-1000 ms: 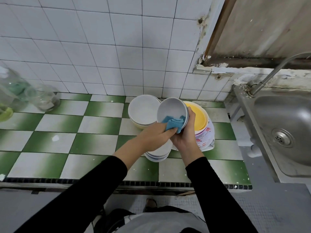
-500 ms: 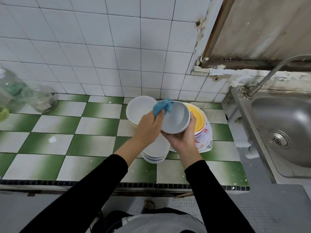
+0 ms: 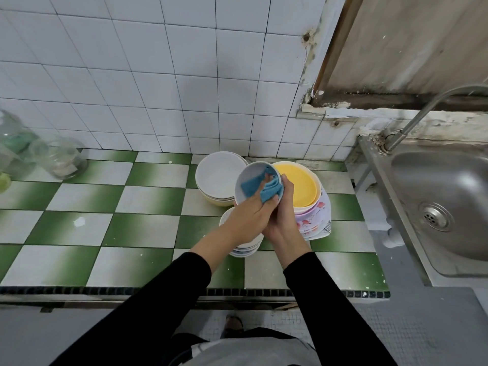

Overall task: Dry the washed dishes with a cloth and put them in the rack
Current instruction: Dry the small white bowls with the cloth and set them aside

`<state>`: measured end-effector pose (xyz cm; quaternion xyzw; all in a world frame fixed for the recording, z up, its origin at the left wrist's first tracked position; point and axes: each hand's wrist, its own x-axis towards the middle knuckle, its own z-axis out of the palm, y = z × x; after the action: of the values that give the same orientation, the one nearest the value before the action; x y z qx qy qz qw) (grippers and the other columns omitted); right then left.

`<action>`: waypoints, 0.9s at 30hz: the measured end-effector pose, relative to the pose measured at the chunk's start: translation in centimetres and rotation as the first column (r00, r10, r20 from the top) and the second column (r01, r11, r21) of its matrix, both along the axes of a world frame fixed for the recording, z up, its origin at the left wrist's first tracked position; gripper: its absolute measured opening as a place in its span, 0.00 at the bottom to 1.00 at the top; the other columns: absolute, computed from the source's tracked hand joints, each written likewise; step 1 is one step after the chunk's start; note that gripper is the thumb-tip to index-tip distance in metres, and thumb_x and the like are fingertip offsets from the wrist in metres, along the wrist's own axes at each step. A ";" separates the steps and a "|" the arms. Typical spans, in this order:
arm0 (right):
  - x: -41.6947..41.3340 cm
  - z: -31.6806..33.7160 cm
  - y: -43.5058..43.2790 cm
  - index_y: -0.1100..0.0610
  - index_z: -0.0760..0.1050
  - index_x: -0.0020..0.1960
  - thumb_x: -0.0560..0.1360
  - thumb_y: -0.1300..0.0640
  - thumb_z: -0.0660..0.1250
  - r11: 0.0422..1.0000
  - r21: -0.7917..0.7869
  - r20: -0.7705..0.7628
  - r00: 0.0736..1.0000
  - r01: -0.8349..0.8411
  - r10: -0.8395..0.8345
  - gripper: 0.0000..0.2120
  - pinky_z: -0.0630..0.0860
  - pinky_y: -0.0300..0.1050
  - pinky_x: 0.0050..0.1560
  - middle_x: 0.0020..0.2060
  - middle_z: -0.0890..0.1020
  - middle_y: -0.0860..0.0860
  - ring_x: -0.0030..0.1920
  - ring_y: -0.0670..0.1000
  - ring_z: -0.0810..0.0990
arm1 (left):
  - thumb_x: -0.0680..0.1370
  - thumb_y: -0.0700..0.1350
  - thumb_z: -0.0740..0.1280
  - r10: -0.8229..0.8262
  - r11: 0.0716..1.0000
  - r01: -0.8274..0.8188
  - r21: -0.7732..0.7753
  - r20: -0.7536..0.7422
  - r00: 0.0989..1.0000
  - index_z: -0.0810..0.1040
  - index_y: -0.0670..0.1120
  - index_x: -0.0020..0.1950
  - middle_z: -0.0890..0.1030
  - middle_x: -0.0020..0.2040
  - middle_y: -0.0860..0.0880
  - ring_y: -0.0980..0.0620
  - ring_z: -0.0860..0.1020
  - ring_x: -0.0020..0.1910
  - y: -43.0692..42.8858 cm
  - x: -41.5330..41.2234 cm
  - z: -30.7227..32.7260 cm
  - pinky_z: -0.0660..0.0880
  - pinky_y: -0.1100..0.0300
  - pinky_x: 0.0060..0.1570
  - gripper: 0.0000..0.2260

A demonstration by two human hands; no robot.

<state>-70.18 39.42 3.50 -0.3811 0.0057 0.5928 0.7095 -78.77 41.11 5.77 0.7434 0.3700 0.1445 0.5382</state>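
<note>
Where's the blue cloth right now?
Head view, centre: the blue cloth is inside the small white bowl, gripped by the left hand, beside the yellow dish.

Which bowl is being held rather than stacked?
The small white bowl, tilted in the right hand with the left hand pressing a blue cloth inside; the other bowls sit stacked on the counter.

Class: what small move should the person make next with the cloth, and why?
Probably sweep the cloth round inside the bowl with the left hand: it covers only part of the interior, and the right hand grips the tilted bowl.
</note>
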 end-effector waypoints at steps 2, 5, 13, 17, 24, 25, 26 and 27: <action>0.5 -0.3 -0.1 0.54 0.77 0.60 0.78 0.39 0.63 1.000 -0.002 -0.034 0.999 -0.001 0.001 0.21 0.80 0.45 0.49 0.44 0.83 0.53 0.48 0.51 0.80 | 0.85 0.51 0.52 -0.080 0.996 0.081 0.046 -0.031 0.996 0.66 0.50 0.74 0.75 0.63 0.51 0.51 0.73 0.61 0.2 -0.2 0.4 0.67 0.58 0.65 0.19; 1.5 -0.6 -0.4 0.56 0.74 0.67 0.75 0.37 0.65 1.000 -0.002 -0.066 0.998 -0.013 0.013 0.28 0.79 0.50 0.57 0.51 0.81 0.57 0.54 0.56 0.79 | 0.85 0.50 0.54 -0.154 0.956 0.194 0.222 -0.188 0.970 0.75 0.49 0.65 0.78 0.53 0.52 0.51 0.75 0.52 1.2 -0.8 0.9 0.71 0.56 0.54 0.15; 2.8 -0.1 -0.3 0.58 0.71 0.72 0.74 0.37 0.68 0.997 0.052 -0.125 0.990 -0.065 0.071 0.35 0.70 0.56 0.71 0.64 0.79 0.60 0.65 0.59 0.77 | 0.77 0.56 0.44 0.041 0.601 0.421 0.679 -0.552 0.833 0.64 0.48 0.77 0.65 0.76 0.52 0.54 0.60 0.76 3.2 -1.1 -0.6 0.50 0.58 0.74 0.31; 2.1 0.2 0.0 0.57 0.69 0.75 0.75 0.37 0.67 0.993 0.083 -0.112 0.989 -0.085 0.094 0.36 0.67 0.56 0.74 0.68 0.77 0.60 0.70 0.60 0.75 | 0.82 0.53 0.43 0.072 0.720 0.304 0.624 -0.503 0.861 0.42 0.47 0.80 0.42 0.80 0.53 0.55 0.39 0.78 2.9 0.0 -1.4 0.33 0.57 0.74 0.28; 0.9 0.6 -0.7 0.57 0.72 0.72 0.77 0.37 0.64 0.997 0.009 -0.036 0.996 -0.076 0.076 0.31 0.78 0.52 0.63 0.60 0.82 0.57 0.59 0.56 0.82 | 0.84 0.46 0.51 -0.086 0.957 0.068 0.282 0.051 0.995 0.57 0.50 0.79 0.59 0.79 0.52 0.56 0.55 0.78 1.5 0.2 -1.6 0.51 0.56 0.77 0.22; 0.9 0.7 -0.8 0.56 0.72 0.72 0.75 0.37 0.65 0.997 -0.003 -0.031 0.997 -0.072 0.072 0.32 0.78 0.52 0.63 0.58 0.82 0.58 0.58 0.56 0.82 | 0.84 0.46 0.53 -0.098 0.962 0.072 0.263 0.089 0.991 0.61 0.49 0.78 0.65 0.77 0.51 0.55 0.61 0.75 1.4 -0.2 -1.4 0.56 0.56 0.76 0.21; 1.2 0.6 -0.8 0.56 0.71 0.72 0.74 0.37 0.67 0.998 -0.013 -0.030 0.997 -0.065 0.065 0.34 0.77 0.53 0.64 0.58 0.81 0.58 0.59 0.57 0.81 | 0.83 0.48 0.55 -0.122 0.957 0.091 0.274 0.101 0.987 0.65 0.49 0.76 0.70 0.73 0.50 0.55 0.67 0.71 1.4 -0.5 -1.3 0.62 0.57 0.73 0.20; 1.4 0.7 -0.9 0.56 0.72 0.71 0.73 0.36 0.68 0.998 -0.030 -0.026 0.998 -0.055 0.054 0.34 0.76 0.54 0.65 0.57 0.82 0.58 0.59 0.58 0.81 | 0.83 0.49 0.57 -0.149 0.943 0.115 0.312 0.087 0.985 0.68 0.49 0.74 0.74 0.70 0.50 0.56 0.71 0.66 1.3 -0.9 -1.2 0.66 0.59 0.68 0.20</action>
<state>-68.77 38.53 4.16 -0.3844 0.0134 0.6167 0.6868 -79.64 42.40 4.53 0.8318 0.2624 0.2040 0.4446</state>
